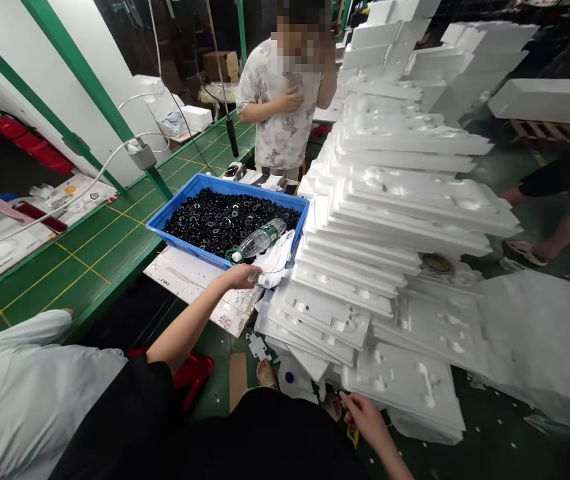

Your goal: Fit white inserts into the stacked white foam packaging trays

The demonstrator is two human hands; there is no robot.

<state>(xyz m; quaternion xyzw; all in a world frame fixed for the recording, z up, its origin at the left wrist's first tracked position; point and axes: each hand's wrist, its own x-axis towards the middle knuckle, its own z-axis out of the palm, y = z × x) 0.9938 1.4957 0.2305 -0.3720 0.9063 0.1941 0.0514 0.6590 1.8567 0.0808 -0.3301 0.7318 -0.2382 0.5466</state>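
My left hand (241,276) reaches to the near corner of a blue plastic bin (192,252). Its fingers are closed on some thin white sheets (279,260) lying over the bin's rim. Many small black rings (215,213) fill the bin, and a clear plastic bottle (261,240) with a white cap lies on top of them. Low beside the stacked white foam trays (405,380), my right hand (366,419) hangs with its fingers curled together. Whatever it may hold is too small to make out.
A person (285,100) stands beyond the bin. On the left, a white sleeve (19,347) of another person is close by a green table (79,247). A red stool (192,380) stands below. Clear plastic sheeting (545,340) covers the floor at right.
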